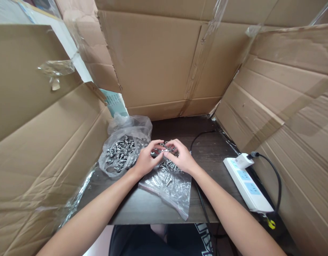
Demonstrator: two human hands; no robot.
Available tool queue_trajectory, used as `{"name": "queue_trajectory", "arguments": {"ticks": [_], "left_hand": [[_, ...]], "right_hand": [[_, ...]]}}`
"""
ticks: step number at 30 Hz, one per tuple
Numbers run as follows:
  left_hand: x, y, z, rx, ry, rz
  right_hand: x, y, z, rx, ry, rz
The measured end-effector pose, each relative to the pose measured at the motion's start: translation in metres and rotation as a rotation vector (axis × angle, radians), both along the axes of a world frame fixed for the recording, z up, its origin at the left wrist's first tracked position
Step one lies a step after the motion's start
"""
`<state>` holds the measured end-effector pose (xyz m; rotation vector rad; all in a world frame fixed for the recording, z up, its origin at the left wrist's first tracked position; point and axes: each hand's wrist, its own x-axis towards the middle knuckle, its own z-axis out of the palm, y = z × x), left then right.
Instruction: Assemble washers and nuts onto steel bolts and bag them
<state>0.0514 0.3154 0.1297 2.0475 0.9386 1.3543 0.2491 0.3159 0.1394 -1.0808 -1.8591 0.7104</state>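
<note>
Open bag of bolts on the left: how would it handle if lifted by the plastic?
The open bag is thin crinkled film, so probably floppy, sagging around its load. The metal bolts heaped inside likely make it heavy for its size. Its mouth gapes, so tilting could spill them onto the table.

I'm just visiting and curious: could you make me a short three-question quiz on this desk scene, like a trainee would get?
1. True or false: both hands meet over the flat clear plastic bag of loose metal screws.
2. Which side of the dark wooden desk holds the white power strip: A left, B right?
3. Fill in: the desk is walled in by brown ____ sheets.

Key:
1. True; the left hand and right hand pinch a small metal part there.
2. B.
3. Cardboard.
</note>
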Motion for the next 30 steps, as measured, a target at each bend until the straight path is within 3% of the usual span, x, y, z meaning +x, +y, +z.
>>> {"name": "queue_trajectory", "arguments": {"ticks": [4,10,24,30], "left_hand": [[0.0,0.0012,-0.0011,0.016,-0.011,-0.004],[0.0014,0.0012,-0.0015,0.014,-0.02,-0.008],[0.0006,0.0032,-0.0036,0.019,-0.018,-0.023],[0.0002,0.0023,-0.0013,0.018,-0.018,-0.026]], "right_hand": [[-0.0031,-0.0004,-0.0009,-0.014,-0.109,-0.002],[-0.0019,-0.0002,0.0011,-0.039,0.006,0.051],[-0.003,-0.0002,0.0014,-0.066,-0.069,0.026],[-0.0028,-0.0014,0.0022,-0.094,0.063,0.042]]}}
